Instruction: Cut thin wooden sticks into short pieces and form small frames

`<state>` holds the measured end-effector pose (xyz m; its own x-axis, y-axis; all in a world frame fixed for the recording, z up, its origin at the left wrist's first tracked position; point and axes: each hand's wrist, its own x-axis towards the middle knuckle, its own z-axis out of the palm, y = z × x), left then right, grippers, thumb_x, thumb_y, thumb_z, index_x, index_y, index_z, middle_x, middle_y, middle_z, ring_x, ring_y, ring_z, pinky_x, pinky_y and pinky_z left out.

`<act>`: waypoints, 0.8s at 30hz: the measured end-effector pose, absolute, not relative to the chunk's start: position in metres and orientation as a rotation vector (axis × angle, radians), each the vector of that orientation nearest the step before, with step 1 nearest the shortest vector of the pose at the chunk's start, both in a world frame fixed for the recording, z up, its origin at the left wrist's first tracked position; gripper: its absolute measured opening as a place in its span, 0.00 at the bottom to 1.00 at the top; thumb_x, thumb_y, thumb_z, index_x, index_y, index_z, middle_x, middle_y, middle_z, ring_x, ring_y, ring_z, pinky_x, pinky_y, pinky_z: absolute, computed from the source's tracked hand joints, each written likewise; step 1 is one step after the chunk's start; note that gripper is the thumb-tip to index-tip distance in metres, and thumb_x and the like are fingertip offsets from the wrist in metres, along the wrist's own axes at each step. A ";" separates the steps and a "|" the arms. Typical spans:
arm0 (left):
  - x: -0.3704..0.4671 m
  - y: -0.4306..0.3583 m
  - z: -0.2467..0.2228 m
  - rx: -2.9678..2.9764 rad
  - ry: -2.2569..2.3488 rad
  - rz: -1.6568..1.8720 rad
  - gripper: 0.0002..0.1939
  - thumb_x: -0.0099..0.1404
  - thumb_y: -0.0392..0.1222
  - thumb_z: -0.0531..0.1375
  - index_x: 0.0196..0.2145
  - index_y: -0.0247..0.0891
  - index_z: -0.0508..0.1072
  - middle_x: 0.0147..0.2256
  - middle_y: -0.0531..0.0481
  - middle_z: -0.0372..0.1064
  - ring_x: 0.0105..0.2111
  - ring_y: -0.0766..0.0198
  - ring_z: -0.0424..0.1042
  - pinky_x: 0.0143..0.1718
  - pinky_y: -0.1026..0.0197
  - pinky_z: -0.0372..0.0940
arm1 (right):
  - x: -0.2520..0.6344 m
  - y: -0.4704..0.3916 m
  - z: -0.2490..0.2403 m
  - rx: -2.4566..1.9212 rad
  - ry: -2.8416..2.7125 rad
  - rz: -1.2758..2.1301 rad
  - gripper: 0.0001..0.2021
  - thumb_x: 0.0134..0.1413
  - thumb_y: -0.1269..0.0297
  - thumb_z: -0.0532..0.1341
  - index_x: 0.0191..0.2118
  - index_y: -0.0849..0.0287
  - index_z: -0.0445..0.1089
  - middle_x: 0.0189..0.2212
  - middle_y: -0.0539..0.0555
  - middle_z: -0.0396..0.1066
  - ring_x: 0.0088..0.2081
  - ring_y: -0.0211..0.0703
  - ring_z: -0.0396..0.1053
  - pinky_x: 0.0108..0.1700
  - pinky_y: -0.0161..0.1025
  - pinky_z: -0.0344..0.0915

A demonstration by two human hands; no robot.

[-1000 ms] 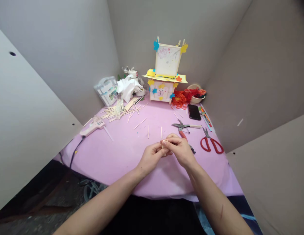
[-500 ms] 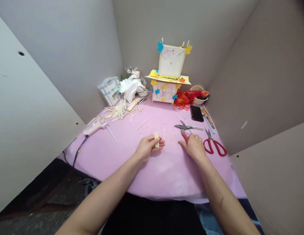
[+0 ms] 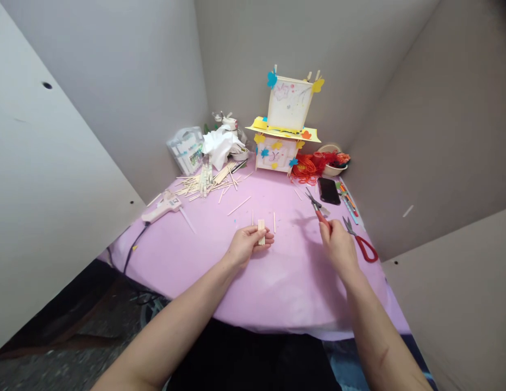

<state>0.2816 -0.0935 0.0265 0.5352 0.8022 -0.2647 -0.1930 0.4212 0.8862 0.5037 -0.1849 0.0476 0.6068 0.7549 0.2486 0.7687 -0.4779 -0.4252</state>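
Observation:
My left hand (image 3: 249, 243) is closed around a small flat panel of short pale wooden sticks (image 3: 261, 232), held upright between thumb and fingers. Raised off the table on the right, my right hand (image 3: 338, 244) grips red-handled pruning shears (image 3: 318, 208), their dark blades pointing away from me and up. My fingers hide most of the handles. Just beyond the left hand lie two short loose sticks, one of them a pale stick (image 3: 274, 222). Right of the right hand rest red-handled scissors (image 3: 364, 247), partly covered by it.
A decorated paper-and-stick tower (image 3: 282, 130) stands at the back. Left are a stick pile (image 3: 210, 182), a glue gun (image 3: 163, 208) with its cord, and crumpled tissue (image 3: 220, 144). Red yarn (image 3: 307, 168), a phone (image 3: 329, 191) and pens lie right. Panels wall the pink-covered table (image 3: 261, 298).
My right hand has lifted the pruning shears off the table and turned their blades away from me. The left hand keeps its stick panel in nearly the same place.

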 end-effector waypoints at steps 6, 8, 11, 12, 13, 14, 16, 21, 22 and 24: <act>0.279 -0.083 0.033 0.932 0.804 0.912 0.13 0.57 0.44 0.64 0.35 0.31 0.74 0.33 0.43 0.74 0.34 0.64 0.75 0.38 0.62 0.71 | 0.495 -0.235 0.076 -1.835 -1.264 0.356 0.14 0.52 0.52 0.60 0.27 0.56 0.61 0.20 0.45 0.55 0.22 0.36 0.54 0.25 0.34 0.52; 0.279 -0.080 0.038 0.915 0.800 1.006 0.14 0.56 0.45 0.65 0.36 0.31 0.74 0.34 0.43 0.74 0.35 0.63 0.75 0.40 0.59 0.71 | 0.482 -0.251 0.077 -1.697 -1.322 0.542 0.13 0.53 0.54 0.60 0.27 0.56 0.60 0.21 0.46 0.54 0.22 0.36 0.53 0.24 0.33 0.52; 0.283 -0.085 0.048 0.894 0.789 1.080 0.15 0.55 0.45 0.65 0.37 0.31 0.73 0.34 0.44 0.75 0.35 0.62 0.75 0.40 0.58 0.71 | 0.453 -0.261 0.066 -1.441 -1.374 0.712 0.10 0.55 0.59 0.59 0.27 0.56 0.59 0.23 0.47 0.56 0.24 0.37 0.55 0.27 0.34 0.56; 0.285 -0.089 0.051 0.892 0.781 1.080 0.16 0.55 0.45 0.65 0.37 0.31 0.73 0.33 0.44 0.75 0.35 0.62 0.75 0.40 0.58 0.71 | 0.442 -0.260 0.061 -1.337 -1.391 0.737 0.09 0.54 0.60 0.59 0.28 0.55 0.59 0.24 0.48 0.57 0.26 0.37 0.58 0.29 0.35 0.59; 0.286 -0.094 0.054 0.891 0.774 1.069 0.16 0.55 0.45 0.65 0.37 0.31 0.73 0.33 0.44 0.75 0.35 0.61 0.76 0.39 0.58 0.71 | 0.431 -0.258 0.056 -1.238 -1.414 0.750 0.07 0.53 0.62 0.59 0.29 0.55 0.59 0.26 0.49 0.59 0.28 0.39 0.61 0.32 0.36 0.62; 0.286 -0.099 0.057 0.894 0.767 1.047 0.16 0.55 0.45 0.65 0.36 0.31 0.73 0.33 0.44 0.75 0.35 0.61 0.76 0.39 0.59 0.70 | 0.421 -0.254 0.052 -1.164 -1.445 0.744 0.06 0.52 0.64 0.59 0.30 0.55 0.60 0.31 0.52 0.62 0.34 0.42 0.64 0.38 0.39 0.64; 0.286 -0.109 0.061 0.900 0.755 0.992 0.15 0.54 0.45 0.66 0.35 0.31 0.74 0.33 0.44 0.75 0.34 0.61 0.75 0.39 0.59 0.70 | 0.404 -0.245 0.048 -1.106 -1.489 0.721 0.15 0.46 0.69 0.60 0.43 0.53 0.61 0.47 0.58 0.62 0.51 0.49 0.62 0.51 0.47 0.62; 0.280 -0.119 0.059 0.930 0.760 0.985 0.16 0.52 0.47 0.66 0.33 0.32 0.74 0.32 0.45 0.75 0.33 0.61 0.75 0.33 0.62 0.69 | 0.385 -0.230 0.050 -1.197 -1.803 0.781 0.51 0.37 0.75 0.58 0.67 0.52 0.31 0.67 0.58 0.35 0.68 0.53 0.31 0.64 0.57 0.42; 0.280 -0.119 0.056 0.937 0.771 0.990 0.16 0.52 0.47 0.66 0.33 0.32 0.74 0.32 0.45 0.75 0.32 0.61 0.75 0.32 0.62 0.69 | 0.382 -0.229 0.049 -1.209 -1.833 0.762 0.53 0.36 0.74 0.58 0.67 0.53 0.29 0.68 0.57 0.33 0.68 0.53 0.29 0.64 0.57 0.41; 0.281 -0.119 0.049 0.941 0.790 0.979 0.16 0.52 0.47 0.66 0.33 0.32 0.74 0.30 0.46 0.75 0.31 0.60 0.75 0.31 0.62 0.68 | 0.375 -0.228 0.049 -1.224 -1.834 0.706 0.53 0.35 0.74 0.58 0.68 0.53 0.30 0.68 0.56 0.29 0.68 0.54 0.27 0.65 0.58 0.40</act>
<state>0.2812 -0.1189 0.0485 0.3591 0.9243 -0.1296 -0.3222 0.2531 0.9122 0.3750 -0.2275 0.0487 -0.2086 0.9268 0.3124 0.4780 0.3753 -0.7941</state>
